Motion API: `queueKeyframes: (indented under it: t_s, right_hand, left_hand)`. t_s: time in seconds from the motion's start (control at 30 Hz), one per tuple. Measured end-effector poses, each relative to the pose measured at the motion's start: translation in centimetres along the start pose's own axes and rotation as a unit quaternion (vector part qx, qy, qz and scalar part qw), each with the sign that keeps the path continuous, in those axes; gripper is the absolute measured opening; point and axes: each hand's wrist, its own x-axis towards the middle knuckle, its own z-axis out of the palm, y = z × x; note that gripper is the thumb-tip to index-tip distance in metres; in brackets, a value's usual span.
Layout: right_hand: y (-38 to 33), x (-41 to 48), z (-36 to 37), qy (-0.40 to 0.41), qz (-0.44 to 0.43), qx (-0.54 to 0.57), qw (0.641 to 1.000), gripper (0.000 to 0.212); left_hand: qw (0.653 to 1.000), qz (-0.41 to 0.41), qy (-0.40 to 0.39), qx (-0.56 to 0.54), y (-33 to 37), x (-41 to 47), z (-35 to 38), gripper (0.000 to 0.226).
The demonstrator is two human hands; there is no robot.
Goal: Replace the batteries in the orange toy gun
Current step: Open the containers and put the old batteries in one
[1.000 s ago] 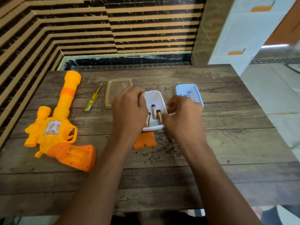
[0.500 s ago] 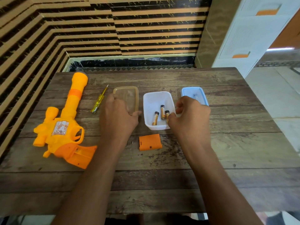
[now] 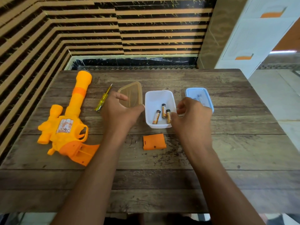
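Note:
The orange toy gun point(image 3: 68, 127) lies on its side at the table's left, its grip compartment open. Its orange battery cover point(image 3: 154, 142) lies loose in the middle, with a tiny screw point(image 3: 136, 141) beside it. Behind the cover stands a white container point(image 3: 152, 98) holding three batteries point(image 3: 163, 110). My right hand point(image 3: 193, 117) pinches the container's right rim with curled fingers. My left hand point(image 3: 120, 112) grips a translucent tan lid point(image 3: 133, 93) just left of the container, its near edge raised off the table.
A yellow screwdriver point(image 3: 103, 100) lies between the gun barrel and the lid. A blue-rimmed container point(image 3: 197, 93) sits to the right, partly behind my right hand. The wooden table point(image 3: 227, 151) ends near the striped wall at the back and drops off on the right.
My left hand left the white container, moved left to the tan lid and tilted it up. My right hand stayed at the container's right rim.

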Motion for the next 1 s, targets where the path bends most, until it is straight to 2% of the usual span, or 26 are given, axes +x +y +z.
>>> queueKeyframes:
  t_s: [0.1,0.2,0.27,0.53,0.63,0.8,1.0]
  right_hand:
    - [0.0,0.0,0.0,0.002,0.001,0.002,1.000,0.003]
    - [0.1,0.3,0.2,0.008,0.011,0.017,1.000,0.004]
    - [0.3,0.6,0.4,0.015,0.018,0.023,0.999,0.007]
    - [0.8,0.8,0.7,0.014,0.009,0.063,0.998,0.024]
    - [1.1,0.9,1.0,0.009,0.024,0.112,0.993,0.035]
    - [1.3,1.1,1.1,-0.016,0.032,0.064,0.997,0.019]
    - [1.0,1.0,1.6,0.004,0.011,0.023,1.000,0.018]
  left_hand:
    - [0.998,-0.003,-0.025,-0.063,0.3,-0.7,-0.5,0.054]
    - [0.996,-0.002,-0.067,-0.062,0.4,-1.6,-0.6,0.054]
    - [0.994,0.014,-0.105,-0.037,0.5,-2.2,-0.6,0.056]
    - [0.975,0.111,-0.164,0.105,0.4,-3.3,-0.4,0.083]
    - [0.976,0.127,-0.149,0.095,0.2,-3.3,-0.1,0.072]
    - [0.982,0.143,-0.111,0.050,-0.6,-2.4,1.0,0.029]
    - [0.992,0.102,-0.074,0.022,-0.7,-1.5,2.2,0.029]
